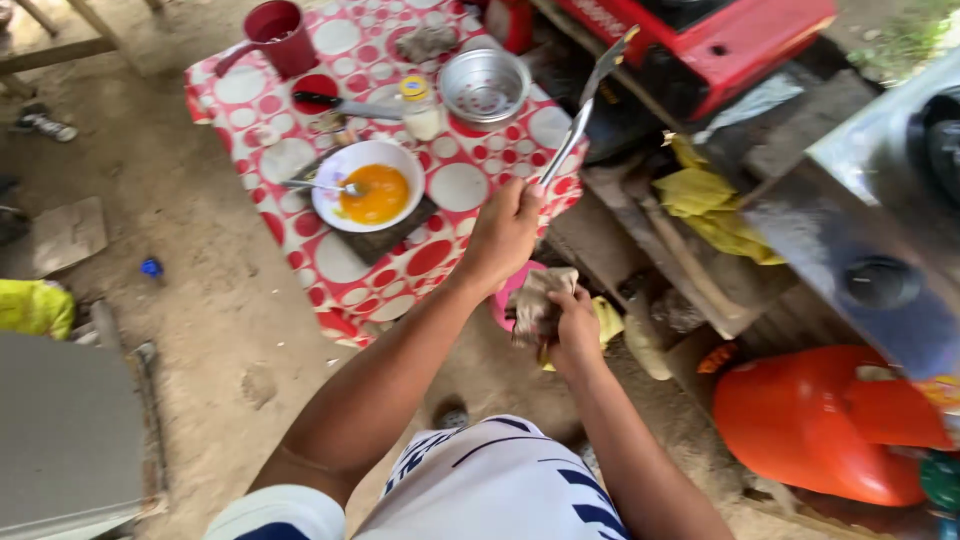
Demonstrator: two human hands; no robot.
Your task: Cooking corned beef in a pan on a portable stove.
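My left hand (505, 232) is clamped on a metal spatula (585, 105) at the desk (455, 185) edge; its long axis runs diagonally, blade pointing up and to the right. Right hand (575, 325) is closed round a crumpled rag (538, 300) just below.

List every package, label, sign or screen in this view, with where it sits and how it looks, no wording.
Small clear jar with a yellow lid: on the red-and-white spotted tablecloth, beside the round metal bowl; pale contents.
Red box-shaped appliance: top right, behind the table; white lettering along its front edge.
Crumpled yellow wrappers: on the dark wooden shelf, right of the table.
No signs or screens show.
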